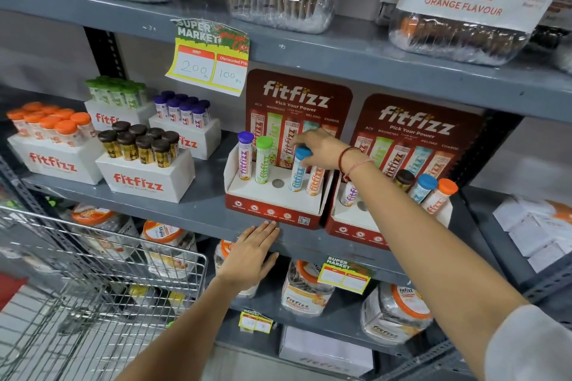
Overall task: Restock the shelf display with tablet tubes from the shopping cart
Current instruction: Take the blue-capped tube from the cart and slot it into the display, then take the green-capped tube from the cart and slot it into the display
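Observation:
A red fitfizz display stand (272,210) sits on the middle shelf. In it stand a purple-capped tube (245,155), a green-capped tube (263,159), a blue-capped tube (298,171) and an orange tube (314,181); one hole (277,183) in the stand has no tube. My right hand (318,147) grips the blue cap from above. My left hand (252,252) lies flat, fingers apart, against the shelf's front edge below the stand. A second red stand (356,226) to the right holds several tubes. The wire shopping cart (102,281) is at lower left.
White fitfizz boxes (139,184) with orange, brown, green and purple tubes fill the shelf's left side. Large lozenge jars (280,3) stand on the upper shelf, and more jars (305,289) on the lower one. A price tag (210,56) hangs from the upper shelf edge.

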The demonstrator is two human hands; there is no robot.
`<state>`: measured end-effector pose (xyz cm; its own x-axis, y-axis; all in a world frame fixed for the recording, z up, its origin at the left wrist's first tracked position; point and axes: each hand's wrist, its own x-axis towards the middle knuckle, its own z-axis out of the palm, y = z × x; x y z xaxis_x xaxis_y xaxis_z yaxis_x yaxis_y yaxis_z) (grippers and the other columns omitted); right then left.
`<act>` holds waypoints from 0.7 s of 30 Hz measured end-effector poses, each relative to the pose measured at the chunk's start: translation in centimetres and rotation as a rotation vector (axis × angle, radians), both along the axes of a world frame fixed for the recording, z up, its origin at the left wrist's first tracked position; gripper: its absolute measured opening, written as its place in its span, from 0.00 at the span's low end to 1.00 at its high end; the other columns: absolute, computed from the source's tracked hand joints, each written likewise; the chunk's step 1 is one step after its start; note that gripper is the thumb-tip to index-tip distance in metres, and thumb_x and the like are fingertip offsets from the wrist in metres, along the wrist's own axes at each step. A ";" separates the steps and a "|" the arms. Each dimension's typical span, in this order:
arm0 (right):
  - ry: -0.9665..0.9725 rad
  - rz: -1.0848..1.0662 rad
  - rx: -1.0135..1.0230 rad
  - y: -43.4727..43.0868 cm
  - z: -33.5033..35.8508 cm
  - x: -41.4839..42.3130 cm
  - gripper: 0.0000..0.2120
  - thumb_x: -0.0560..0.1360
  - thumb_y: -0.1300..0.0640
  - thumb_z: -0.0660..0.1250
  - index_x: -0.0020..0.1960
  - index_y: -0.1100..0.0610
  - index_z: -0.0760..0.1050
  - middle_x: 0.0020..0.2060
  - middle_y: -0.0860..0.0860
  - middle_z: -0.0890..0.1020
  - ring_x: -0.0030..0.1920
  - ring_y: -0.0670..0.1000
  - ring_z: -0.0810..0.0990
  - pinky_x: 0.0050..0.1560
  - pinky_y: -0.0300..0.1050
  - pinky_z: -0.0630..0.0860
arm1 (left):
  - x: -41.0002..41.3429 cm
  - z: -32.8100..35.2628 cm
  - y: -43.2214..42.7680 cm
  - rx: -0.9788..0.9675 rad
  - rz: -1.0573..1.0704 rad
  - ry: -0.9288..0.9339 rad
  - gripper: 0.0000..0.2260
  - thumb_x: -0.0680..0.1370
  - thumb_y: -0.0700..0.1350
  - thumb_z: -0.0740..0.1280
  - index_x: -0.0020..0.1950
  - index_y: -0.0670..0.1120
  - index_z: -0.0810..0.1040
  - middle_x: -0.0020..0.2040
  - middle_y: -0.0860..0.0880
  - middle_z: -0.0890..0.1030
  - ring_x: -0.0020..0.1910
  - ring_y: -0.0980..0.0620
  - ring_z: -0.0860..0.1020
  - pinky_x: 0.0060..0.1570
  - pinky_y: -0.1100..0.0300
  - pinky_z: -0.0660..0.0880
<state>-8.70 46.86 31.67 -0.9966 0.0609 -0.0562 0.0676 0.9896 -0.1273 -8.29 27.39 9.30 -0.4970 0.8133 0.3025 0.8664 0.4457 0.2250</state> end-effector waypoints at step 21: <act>-0.293 0.409 -0.379 -26.7 -19.3 -2.9 0.12 0.76 0.62 0.64 0.58 0.64 0.76 0.56 0.61 0.79 0.56 0.60 0.78 0.59 0.56 0.75 | 5.7 -5.4 -24.1 0.097 0.832 -0.363 0.16 0.78 0.45 0.60 0.64 0.40 0.71 0.65 0.38 0.74 0.66 0.40 0.69 0.61 0.40 0.69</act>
<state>-11.59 20.20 12.33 -0.8748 -0.3998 -0.2737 -0.2217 0.8326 -0.5075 -2.56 3.26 3.92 -0.9897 0.1290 0.0618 0.1427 0.8597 0.4904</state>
